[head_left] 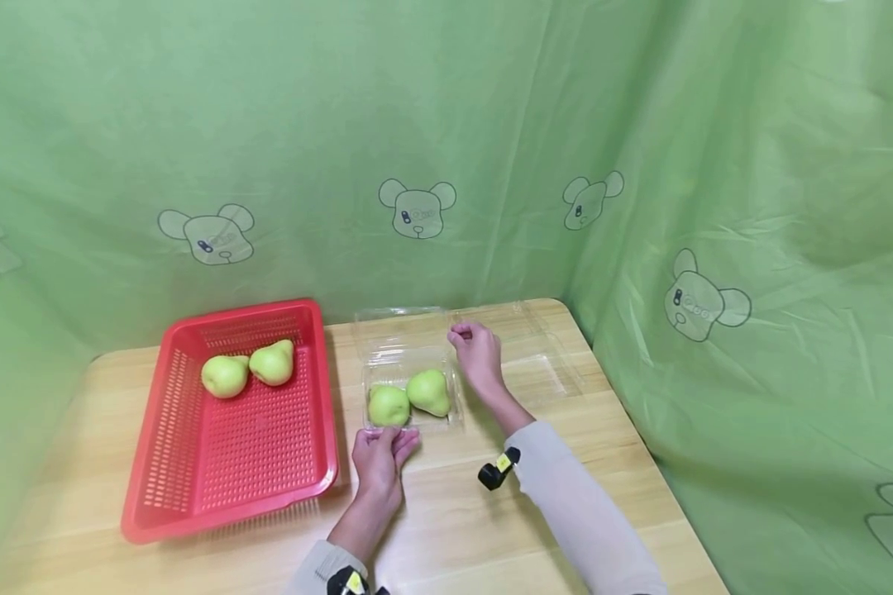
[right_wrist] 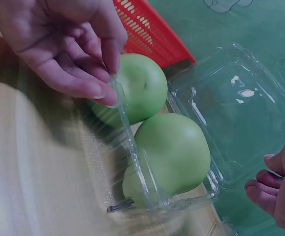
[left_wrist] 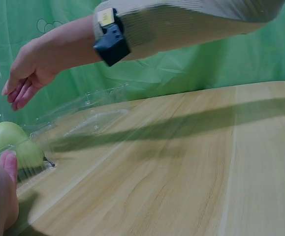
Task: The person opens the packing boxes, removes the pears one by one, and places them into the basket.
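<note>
A clear plastic clamshell box (head_left: 452, 411) holds two green pears (head_left: 428, 392), and its lid (head_left: 402, 330) stands raised behind them. My left hand (head_left: 378, 463) is at the near side; in the right wrist view its thumb and fingertips pinch the box's near rim (right_wrist: 132, 147). My right hand (head_left: 479, 355) hovers beside the right edge of the lid, fingers loosely bent. Seen from the left wrist, the right hand (left_wrist: 31, 76) hangs above the box with nothing visible in it. Whether its fingertips touch the lid, I cannot tell.
A red plastic basket (head_left: 323, 413) stands on the left with two more green pears (head_left: 271, 363) near its back. Another clear clamshell box (head_left: 546, 372) lies opened to the right, behind my right forearm. The wooden table (head_left: 640, 512) meets green curtains at the back and right.
</note>
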A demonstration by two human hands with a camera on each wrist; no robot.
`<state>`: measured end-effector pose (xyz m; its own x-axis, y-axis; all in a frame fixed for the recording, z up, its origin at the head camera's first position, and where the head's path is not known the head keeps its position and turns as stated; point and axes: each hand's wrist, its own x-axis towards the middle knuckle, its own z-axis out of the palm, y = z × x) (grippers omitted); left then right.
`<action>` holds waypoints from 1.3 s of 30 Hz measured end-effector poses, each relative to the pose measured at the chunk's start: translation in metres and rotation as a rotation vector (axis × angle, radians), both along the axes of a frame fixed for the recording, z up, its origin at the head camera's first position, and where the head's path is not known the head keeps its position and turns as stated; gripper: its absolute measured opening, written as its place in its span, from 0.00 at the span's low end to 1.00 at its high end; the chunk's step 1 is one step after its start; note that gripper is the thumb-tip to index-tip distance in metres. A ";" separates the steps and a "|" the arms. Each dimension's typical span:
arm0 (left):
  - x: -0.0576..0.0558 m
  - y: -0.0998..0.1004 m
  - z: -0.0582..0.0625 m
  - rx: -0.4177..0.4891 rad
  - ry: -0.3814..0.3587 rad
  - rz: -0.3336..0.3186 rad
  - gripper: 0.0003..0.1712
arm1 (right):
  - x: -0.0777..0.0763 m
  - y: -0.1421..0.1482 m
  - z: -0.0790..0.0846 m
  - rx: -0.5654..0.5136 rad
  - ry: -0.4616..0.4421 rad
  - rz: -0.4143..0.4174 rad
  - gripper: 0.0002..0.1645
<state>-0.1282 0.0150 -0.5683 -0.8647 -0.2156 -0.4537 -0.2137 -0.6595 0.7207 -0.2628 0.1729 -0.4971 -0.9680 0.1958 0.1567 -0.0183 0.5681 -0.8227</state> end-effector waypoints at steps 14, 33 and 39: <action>-0.003 0.005 -0.003 0.013 0.010 0.059 0.10 | -0.023 -0.006 -0.006 0.118 0.035 0.015 0.11; -0.002 0.005 -0.005 0.007 -0.007 0.045 0.10 | -0.049 -0.005 -0.018 0.184 -0.214 0.047 0.09; -0.004 0.005 -0.006 0.014 -0.009 0.058 0.10 | -0.056 -0.004 -0.024 0.197 -0.277 0.048 0.21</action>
<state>-0.1318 0.0198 -0.5742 -0.8470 -0.2586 -0.4645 -0.1810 -0.6812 0.7093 -0.3189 0.1689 -0.5208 -0.9866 0.1407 -0.0828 0.1594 0.7203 -0.6751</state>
